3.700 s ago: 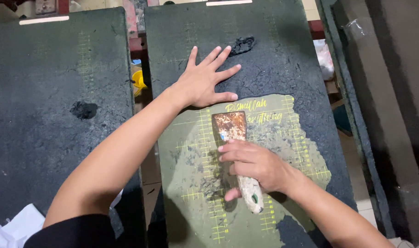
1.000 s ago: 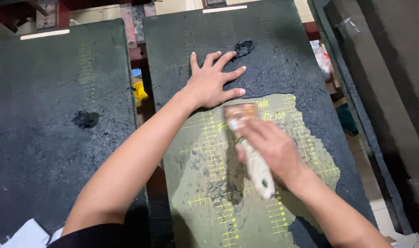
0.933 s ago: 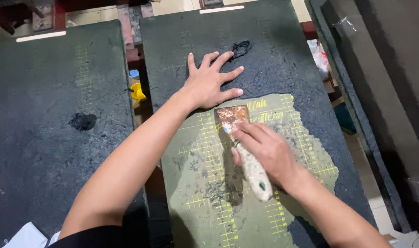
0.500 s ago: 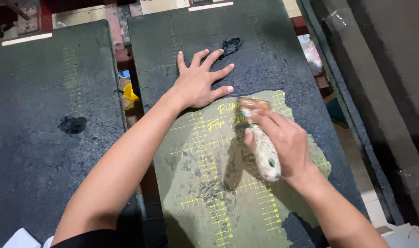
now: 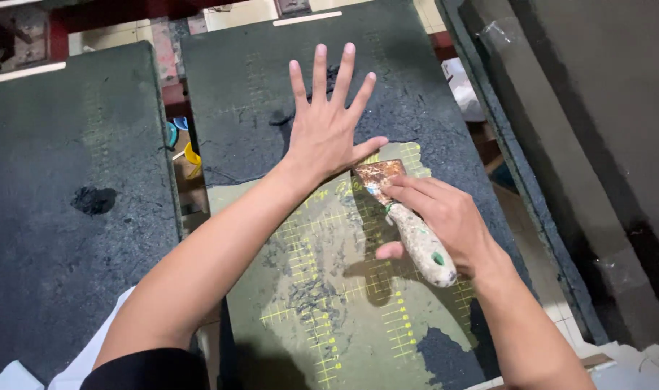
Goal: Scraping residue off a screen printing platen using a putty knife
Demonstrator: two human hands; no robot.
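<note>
Clamped in the right hand (image 5: 448, 220) is a paint-crusted scraper with a rusty flat blade and a speckled white handle (image 5: 409, 224), its blade laid on the olive-green gridded cutting mat (image 5: 329, 289) at the edge of the dark crumbly coating (image 5: 272, 87). Flat and spread-fingered, gripping nothing, the left hand (image 5: 329, 130) is pressed on that coating just above the blade. Scraping appears to be in hand; a firm, low-angled push toward the remaining coating is judged to be called for.
</note>
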